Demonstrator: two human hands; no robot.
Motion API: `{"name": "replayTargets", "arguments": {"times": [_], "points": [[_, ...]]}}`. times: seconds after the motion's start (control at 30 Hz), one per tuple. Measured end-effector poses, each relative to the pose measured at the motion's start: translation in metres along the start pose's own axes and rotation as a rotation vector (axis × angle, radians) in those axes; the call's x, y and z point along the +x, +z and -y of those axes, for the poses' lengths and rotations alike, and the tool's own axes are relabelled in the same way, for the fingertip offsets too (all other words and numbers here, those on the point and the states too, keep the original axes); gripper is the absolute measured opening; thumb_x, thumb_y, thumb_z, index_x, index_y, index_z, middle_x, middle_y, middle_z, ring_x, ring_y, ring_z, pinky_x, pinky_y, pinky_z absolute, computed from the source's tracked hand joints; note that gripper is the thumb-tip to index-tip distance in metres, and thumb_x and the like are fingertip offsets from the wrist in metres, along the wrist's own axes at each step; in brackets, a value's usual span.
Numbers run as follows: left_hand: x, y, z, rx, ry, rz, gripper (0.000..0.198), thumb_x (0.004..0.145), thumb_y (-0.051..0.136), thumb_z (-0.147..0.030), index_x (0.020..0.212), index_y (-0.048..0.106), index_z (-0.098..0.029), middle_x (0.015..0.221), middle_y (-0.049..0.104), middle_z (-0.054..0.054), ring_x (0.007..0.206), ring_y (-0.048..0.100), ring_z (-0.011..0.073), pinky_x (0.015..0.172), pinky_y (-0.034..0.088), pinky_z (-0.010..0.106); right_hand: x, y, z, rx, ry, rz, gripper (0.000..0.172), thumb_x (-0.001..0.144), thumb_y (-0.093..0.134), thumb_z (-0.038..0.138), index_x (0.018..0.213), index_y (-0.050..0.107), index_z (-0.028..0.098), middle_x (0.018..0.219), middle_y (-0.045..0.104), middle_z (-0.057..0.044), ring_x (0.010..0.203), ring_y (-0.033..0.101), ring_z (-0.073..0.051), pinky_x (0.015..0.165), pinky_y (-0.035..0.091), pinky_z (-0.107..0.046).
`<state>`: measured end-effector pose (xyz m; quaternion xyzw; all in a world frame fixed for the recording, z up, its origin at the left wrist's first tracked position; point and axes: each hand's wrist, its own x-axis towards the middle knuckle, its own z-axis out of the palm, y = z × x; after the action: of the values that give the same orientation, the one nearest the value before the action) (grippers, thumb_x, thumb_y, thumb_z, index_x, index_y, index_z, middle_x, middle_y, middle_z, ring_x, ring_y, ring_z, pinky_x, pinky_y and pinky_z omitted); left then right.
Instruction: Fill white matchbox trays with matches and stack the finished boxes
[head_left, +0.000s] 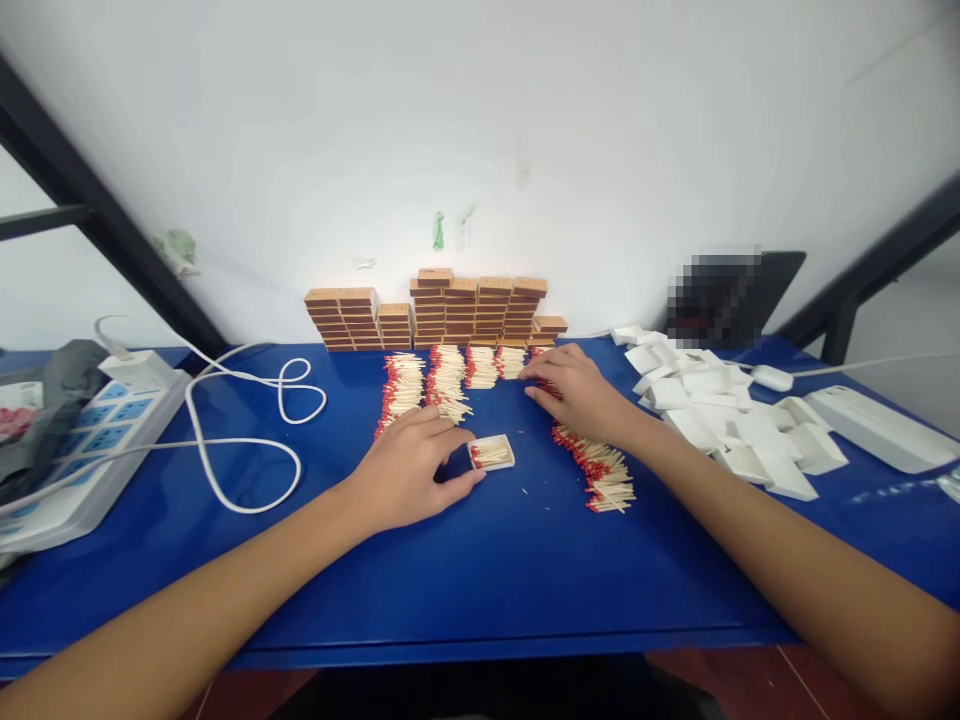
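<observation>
A small white matchbox tray (491, 452) with several red-tipped matches in it rests on the blue table. My left hand (412, 468) holds its left end between thumb and forefinger. Farther right, my right hand (577, 395) reaches over a row of loose matches (600, 470), covering part of it. Its thumb and fingers are apart, with red match heads showing between them. More matches lie in heaps behind the tray: two long heaps (405, 385) on the left and shorter ones (481, 367) to their right.
Stacked brown matchboxes (442, 312) line the wall. Empty white trays (720, 405) are heaped at the right, beside a white device (881, 425) and a dark, partly blurred panel (772, 300). A power strip (120, 420) and a looped white cable (225, 505) occupy the left.
</observation>
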<state>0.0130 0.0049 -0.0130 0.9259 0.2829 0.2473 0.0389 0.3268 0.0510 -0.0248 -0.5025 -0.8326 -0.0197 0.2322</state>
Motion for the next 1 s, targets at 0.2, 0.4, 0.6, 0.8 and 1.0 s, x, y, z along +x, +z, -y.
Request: {"name": "replayTargets", "arguments": {"times": [0.2,0.4,0.6,0.8,1.0], "points": [[0.0008,-0.0014,-0.0001,0.007,0.010,0.014,0.029,0.100,0.074,-0.042,0.115,0.078,-0.017,0.086,0.073,0.004,0.083,0.065,0.0228,0.081,0.053,0.040,0.0023,0.0025,0.0015,-0.024,-0.003,0.021,0.029,0.104,0.058,0.032,0.122,0.078,0.023,0.125,0.073,-0.015,0.119,0.057,-0.037,0.100,0.050,-0.055],[0.0006,-0.0008,-0.0004,0.011,0.015,0.006,0.029,0.099,0.075,-0.041,0.114,0.078,-0.016,0.088,0.074,0.005,0.084,0.065,0.0229,0.081,0.053,0.040,0.0047,0.0040,0.0008,-0.052,0.005,0.034,0.031,0.104,0.056,0.032,0.125,0.078,0.024,0.125,0.072,-0.015,0.119,0.056,-0.037,0.096,0.049,-0.055],[-0.0003,0.0009,-0.0002,0.007,0.016,0.002,0.029,0.099,0.075,-0.041,0.115,0.078,-0.016,0.088,0.075,0.005,0.083,0.065,0.0224,0.082,0.053,0.039,0.0053,0.0035,0.0002,-0.032,-0.004,0.021,0.023,0.104,0.058,0.031,0.117,0.076,0.023,0.122,0.071,-0.014,0.118,0.056,-0.036,0.097,0.047,-0.053],[0.0005,-0.0009,-0.0003,0.008,0.007,0.020,0.028,0.101,0.073,-0.042,0.115,0.077,-0.018,0.089,0.074,0.005,0.084,0.065,0.0223,0.082,0.053,0.040,0.0055,0.0045,0.0007,0.025,-0.026,0.000,0.011,0.101,0.064,0.027,0.094,0.071,0.023,0.115,0.072,-0.013,0.115,0.057,-0.033,0.096,0.046,-0.049],[0.0005,-0.0006,-0.0001,0.006,0.006,0.025,0.029,0.100,0.073,-0.043,0.115,0.077,-0.018,0.090,0.075,0.005,0.084,0.065,0.0225,0.083,0.054,0.040,0.0018,-0.0001,0.0067,0.045,-0.034,0.029,0.014,0.102,0.062,0.028,0.091,0.070,0.024,0.121,0.071,-0.013,0.120,0.056,-0.034,0.099,0.047,-0.053]]}}
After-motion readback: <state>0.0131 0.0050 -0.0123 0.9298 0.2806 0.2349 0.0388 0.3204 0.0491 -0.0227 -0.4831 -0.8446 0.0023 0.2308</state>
